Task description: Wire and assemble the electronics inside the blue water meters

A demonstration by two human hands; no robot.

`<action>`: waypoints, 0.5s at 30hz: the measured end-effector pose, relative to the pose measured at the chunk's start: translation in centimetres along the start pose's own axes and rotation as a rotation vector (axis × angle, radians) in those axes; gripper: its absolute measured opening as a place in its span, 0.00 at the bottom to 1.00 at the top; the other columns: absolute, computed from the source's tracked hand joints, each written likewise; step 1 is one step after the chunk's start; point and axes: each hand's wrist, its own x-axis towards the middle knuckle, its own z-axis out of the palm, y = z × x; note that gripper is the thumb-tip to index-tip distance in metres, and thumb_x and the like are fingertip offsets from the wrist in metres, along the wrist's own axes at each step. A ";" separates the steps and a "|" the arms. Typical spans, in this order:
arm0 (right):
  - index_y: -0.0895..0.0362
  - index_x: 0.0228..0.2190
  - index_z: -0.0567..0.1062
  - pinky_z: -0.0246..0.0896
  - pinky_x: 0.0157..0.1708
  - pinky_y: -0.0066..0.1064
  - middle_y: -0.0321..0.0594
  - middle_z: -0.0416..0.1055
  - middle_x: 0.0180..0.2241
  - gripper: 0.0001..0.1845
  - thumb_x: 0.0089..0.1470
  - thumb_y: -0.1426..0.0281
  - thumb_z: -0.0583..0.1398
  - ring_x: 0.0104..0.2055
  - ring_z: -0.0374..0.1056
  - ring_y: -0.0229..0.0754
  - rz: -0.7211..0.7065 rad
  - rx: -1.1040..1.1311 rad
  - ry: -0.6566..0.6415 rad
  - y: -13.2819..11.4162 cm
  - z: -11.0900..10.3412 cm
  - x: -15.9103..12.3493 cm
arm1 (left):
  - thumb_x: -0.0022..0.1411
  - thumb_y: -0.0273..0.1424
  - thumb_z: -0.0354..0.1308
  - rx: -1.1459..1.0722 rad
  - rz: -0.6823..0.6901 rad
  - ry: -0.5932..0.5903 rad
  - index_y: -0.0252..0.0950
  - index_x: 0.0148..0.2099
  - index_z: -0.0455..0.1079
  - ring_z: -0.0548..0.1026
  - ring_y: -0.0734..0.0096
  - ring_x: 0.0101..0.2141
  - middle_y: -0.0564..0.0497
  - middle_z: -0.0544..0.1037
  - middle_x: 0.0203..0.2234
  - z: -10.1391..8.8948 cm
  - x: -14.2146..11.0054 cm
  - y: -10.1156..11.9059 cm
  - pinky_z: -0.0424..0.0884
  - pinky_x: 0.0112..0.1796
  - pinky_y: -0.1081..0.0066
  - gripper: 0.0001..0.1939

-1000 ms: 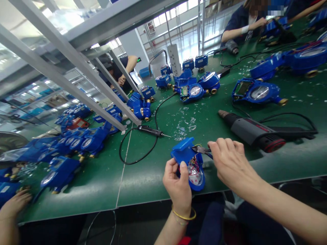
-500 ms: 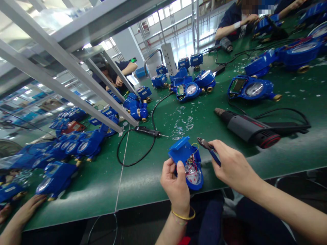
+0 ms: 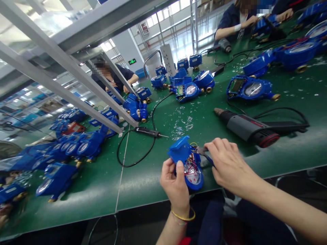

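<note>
Left hand: The left hand (image 3: pixel 175 188) was closed around a blue plastic water meter (image 3: pixel 193 181) with its hinged lid (image 3: pixel 178 147) raised, held over the green bench mat (image 3: pixel 143 190).
Right hand: The right hand (image 3: pixel 231 165) held blue-handled steel side cutters (image 3: pixel 201 151), their tips by the thin red wires (image 3: pixel 190 169).
Risk: A slip of the cutters could nick those wires.

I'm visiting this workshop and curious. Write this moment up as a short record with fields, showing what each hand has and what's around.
Left hand: grips a blue plastic water meter, lid raised
Right hand: holds blue-handled steel side cutters beside thin coloured wires
Work surface: green workbench
Tools nearby: black corded electric screwdriver; black-and-grey power tool
Other meters: blue meters with brass fittings
People: co-worker in dark clothes across the bench
</note>
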 end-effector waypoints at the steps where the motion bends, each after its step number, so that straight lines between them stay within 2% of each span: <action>1: 0.59 0.41 0.68 0.50 0.42 0.39 0.45 0.62 0.37 0.18 0.45 0.80 0.53 0.42 0.56 0.50 0.008 -0.028 -0.022 -0.2 -0.1 0.2 | 0.59 0.39 0.63 0.012 0.005 0.008 0.33 0.42 0.72 0.78 0.72 0.32 0.50 0.81 0.30 0.0 0.0 0.0 0.73 0.36 0.75 0.15; 7: 0.58 0.38 0.69 0.49 0.40 0.40 0.46 0.62 0.37 0.13 0.50 0.79 0.51 0.41 0.57 0.52 0.014 -0.064 -0.154 -1.1 -0.4 0.8 | 0.58 0.38 0.63 0.071 0.015 0.017 0.33 0.41 0.74 0.79 0.72 0.30 0.50 0.82 0.31 0.1 -0.1 0.5 0.74 0.35 0.75 0.13; 15: 0.59 0.39 0.66 0.53 0.38 0.39 0.46 0.64 0.38 0.14 0.49 0.80 0.50 0.41 0.61 0.51 0.025 -0.015 -0.295 -1.6 -0.6 0.7 | 0.58 0.36 0.63 0.075 0.018 -0.027 0.32 0.43 0.73 0.80 0.69 0.32 0.46 0.83 0.34 -0.2 -0.2 0.5 0.76 0.37 0.72 0.14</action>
